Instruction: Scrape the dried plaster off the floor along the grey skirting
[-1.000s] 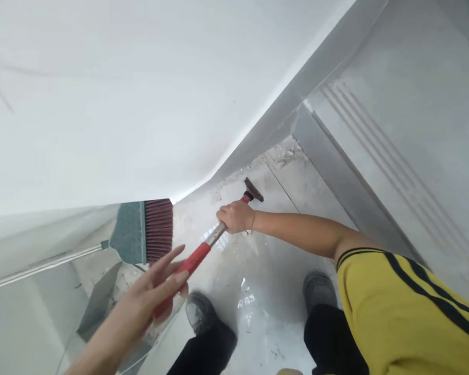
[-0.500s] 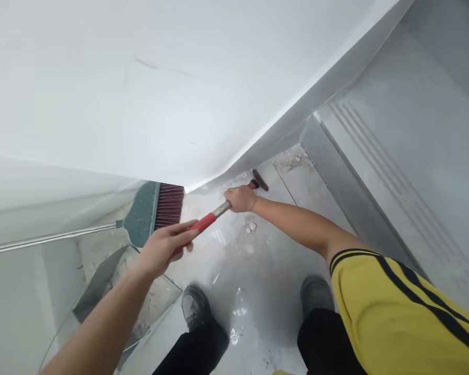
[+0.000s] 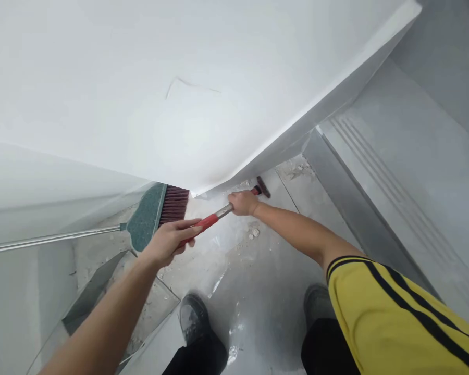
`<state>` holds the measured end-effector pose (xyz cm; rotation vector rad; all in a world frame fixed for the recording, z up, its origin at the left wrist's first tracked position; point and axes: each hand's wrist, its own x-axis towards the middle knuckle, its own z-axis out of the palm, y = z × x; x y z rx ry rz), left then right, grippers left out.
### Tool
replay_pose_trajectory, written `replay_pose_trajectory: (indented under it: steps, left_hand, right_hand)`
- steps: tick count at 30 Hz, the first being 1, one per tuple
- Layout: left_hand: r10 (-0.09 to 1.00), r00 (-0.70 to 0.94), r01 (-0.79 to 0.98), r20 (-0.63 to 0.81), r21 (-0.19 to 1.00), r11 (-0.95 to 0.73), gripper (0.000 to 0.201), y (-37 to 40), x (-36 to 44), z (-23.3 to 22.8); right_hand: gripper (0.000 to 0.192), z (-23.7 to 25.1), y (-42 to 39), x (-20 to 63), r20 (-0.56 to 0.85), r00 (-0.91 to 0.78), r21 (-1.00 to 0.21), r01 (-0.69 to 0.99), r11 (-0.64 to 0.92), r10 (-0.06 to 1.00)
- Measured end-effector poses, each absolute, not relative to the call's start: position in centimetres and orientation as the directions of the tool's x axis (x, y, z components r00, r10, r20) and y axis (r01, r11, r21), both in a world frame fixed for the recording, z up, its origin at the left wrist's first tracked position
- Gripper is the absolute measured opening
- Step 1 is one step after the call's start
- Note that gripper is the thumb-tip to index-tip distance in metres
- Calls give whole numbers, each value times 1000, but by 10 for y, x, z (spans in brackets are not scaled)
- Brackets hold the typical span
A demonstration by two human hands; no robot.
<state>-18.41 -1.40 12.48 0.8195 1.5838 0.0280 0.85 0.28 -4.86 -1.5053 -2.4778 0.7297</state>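
A floor scraper with a red grip, a metal shaft and a dark crosswise head slants over the tiled floor. My left hand is closed round its red grip at the near end. Farther along, my right hand wraps the shaft just behind the head. That head is close to the foot of the white wall, and I cannot tell if it touches the tiles. Small white crumbs of debris lie on the floor below my right hand.
A green broom with dark red bristles stands at the left, partly behind the wall corner. A grey dustpan is below it, partly hidden by my left arm. At the right rises a grey step with grooved lines. My shoes stand on the tiles.
The whole view has shifted slightly, so the wall and floor appear a little lower and farther right. Both hands keep their hold on the scraper, whose head stays near the wall foot.
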Motion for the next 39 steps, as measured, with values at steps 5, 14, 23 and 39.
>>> replay_pose_trajectory:
  steps: [5,14,23,39]
  left_hand:
    - [537,124,534,-834,512,673,59,-5,-149,105]
    - [436,-100,543,-894,318,777,64,-58,-212,146]
    - [477,-65,557,-877,364,746,61,-75,-197,132]
    - [504,-56,558,-862,391,732,58,-86,-202,126]
  right_hand:
    - [24,-58,3,51,-141,-394,-434,849,301,908]
    - [34,-57,-10,53,158,-424,-590,684,430,892]
    - [32,-108,34,173,-216,-79,-253,967,23,973]
    - [37,-118,28,159,-198,-88,-160,985,57,976]
